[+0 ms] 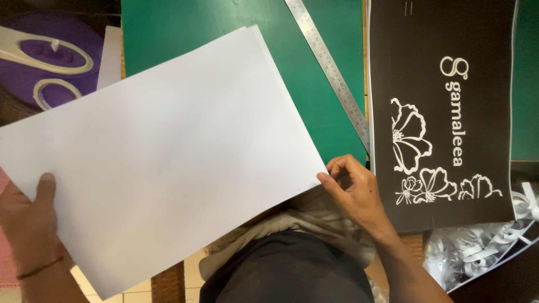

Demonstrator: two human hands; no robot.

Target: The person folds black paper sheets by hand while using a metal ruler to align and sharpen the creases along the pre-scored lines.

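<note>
I hold a thin stack of large white paper sheets (163,151) tilted over a green cutting mat (185,19). My left hand (31,216) grips the stack's lower left edge, thumb on top. My right hand (353,188) pinches the stack's right corner between thumb and fingers. The sheets are blank and hide most of the mat beneath them.
A long steel ruler (331,70) lies diagonally on the mat. A dark printed sheet with white flower outlines (443,112) lies to the right. White-handled scissors (48,62) rest on a purple object at upper left. Curled white paper strips (483,241) pile at lower right.
</note>
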